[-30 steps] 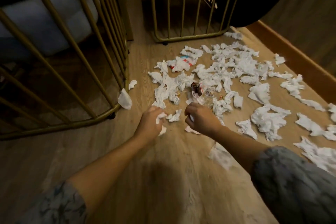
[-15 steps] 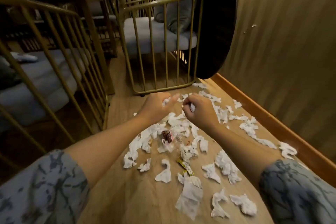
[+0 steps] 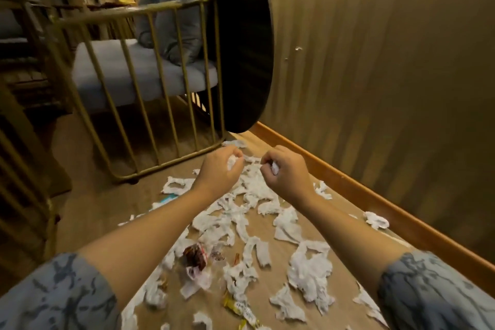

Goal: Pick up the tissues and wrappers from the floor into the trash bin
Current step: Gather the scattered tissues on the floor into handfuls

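Note:
Many torn white tissues (image 3: 308,273) lie scattered over the wooden floor (image 3: 91,211) below my arms. Among them are a dark red wrapper (image 3: 195,257) and a yellow wrapper (image 3: 239,308). My left hand (image 3: 221,170) is raised above the pile, fingers closed on a small tissue piece (image 3: 232,161). My right hand (image 3: 286,171) is beside it at the same height, closed on another tissue piece (image 3: 274,168). No trash bin is in view.
A gold metal-barred chair (image 3: 160,94) with a grey cushion and pillows stands ahead on the left. A round dark panel (image 3: 241,43) leans by the ribbed wall (image 3: 388,75) on the right. A wooden skirting board (image 3: 375,201) borders the floor. More gold bars (image 3: 24,158) stand at far left.
Both hands have lifted from the floor with tissue pieces in them. My view has tilted up from the floor toward the chair and wall.

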The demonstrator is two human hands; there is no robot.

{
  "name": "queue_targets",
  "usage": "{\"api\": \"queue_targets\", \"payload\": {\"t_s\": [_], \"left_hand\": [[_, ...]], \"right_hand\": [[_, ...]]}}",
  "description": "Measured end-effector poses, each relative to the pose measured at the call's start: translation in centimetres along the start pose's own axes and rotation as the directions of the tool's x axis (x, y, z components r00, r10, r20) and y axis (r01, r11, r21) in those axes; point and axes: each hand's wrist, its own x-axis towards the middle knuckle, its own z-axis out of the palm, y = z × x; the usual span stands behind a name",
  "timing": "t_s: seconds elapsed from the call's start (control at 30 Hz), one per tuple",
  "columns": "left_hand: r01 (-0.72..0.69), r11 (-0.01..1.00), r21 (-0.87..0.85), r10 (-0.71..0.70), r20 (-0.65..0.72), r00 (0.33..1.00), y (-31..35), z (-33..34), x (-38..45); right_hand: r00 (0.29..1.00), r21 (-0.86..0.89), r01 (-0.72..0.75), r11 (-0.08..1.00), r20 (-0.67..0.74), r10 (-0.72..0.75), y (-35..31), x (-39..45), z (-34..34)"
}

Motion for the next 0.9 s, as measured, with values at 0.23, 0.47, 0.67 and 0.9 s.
{"api": "queue_targets", "payload": {"t_s": [0.23, 0.47, 0.67, 0.9], "left_hand": [[-0.153, 0.987, -0.055, 0.155, 0.035, 0.987, -3.8, 3.1, 5.0], [-0.015, 0.877, -0.48, 0.15, 0.244, 0.958, 2.7, 6.5, 6.1], [0.151, 0.731, -0.666, 0.262, 0.478, 0.838, 14.3, 11.0, 2.1], [0.284, 0.559, -0.779, 0.474, 0.581, 0.662, 25.4, 17.3, -8.6]], "right_hand": [[0.977, -0.15, -0.134, 0.98, -0.186, 0.106, 2.8, 1.3, 4.1], [0.982, -0.467, -0.135, 0.874, -0.182, 0.054, 2.2, -2.0, -3.4], [0.98, -0.707, -0.191, 0.681, -0.174, 0.094, -0.6, -9.9, -15.8], [0.706, -0.539, -0.651, 0.534, -0.688, 0.165, -3.3, -23.4, -24.5]]}}
